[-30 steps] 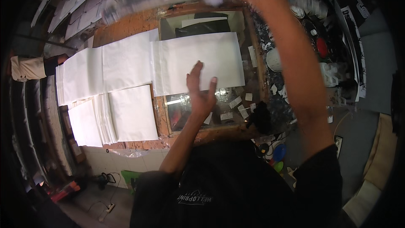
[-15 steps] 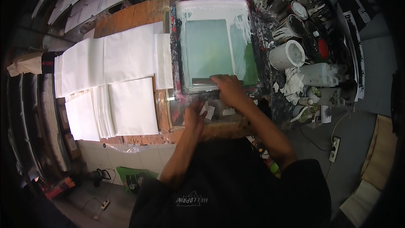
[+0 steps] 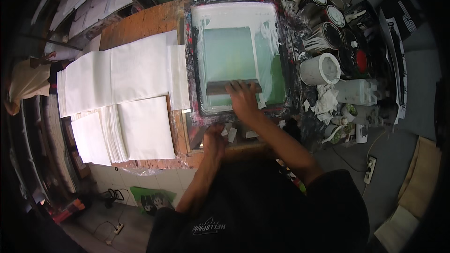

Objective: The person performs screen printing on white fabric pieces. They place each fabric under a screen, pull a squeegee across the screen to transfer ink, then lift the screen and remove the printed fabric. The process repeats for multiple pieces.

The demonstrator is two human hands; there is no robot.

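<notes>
A screen-printing frame (image 3: 192, 72) with a green mesh (image 3: 228, 54) lies on the table in front of me, white ink smeared along its far and right sides. My right hand (image 3: 243, 102) grips a wide grey squeegee (image 3: 218, 88), which lies crosswise on the near part of the mesh. Just outside the frame's near edge is my left hand (image 3: 214, 141), its fingers curled in. Whatever those fingers may hold is hidden. Small pale pieces of tape (image 3: 232, 134) stick to the surface beside it.
Stacks of white fabric (image 3: 140, 68) cover the table's left side. Along the right edge stand ink-stained cans (image 3: 323, 36), a white bucket (image 3: 321, 69), crumpled tissue (image 3: 326, 103) and a plastic jerrycan (image 3: 354, 92). Another person (image 3: 33, 79) is at the far left, by the shelves.
My right hand has shifted slightly left, and the squeegee now leans so that its broad face shows. My left hand has drawn nearer to me, fingers more curled. The other person has moved.
</notes>
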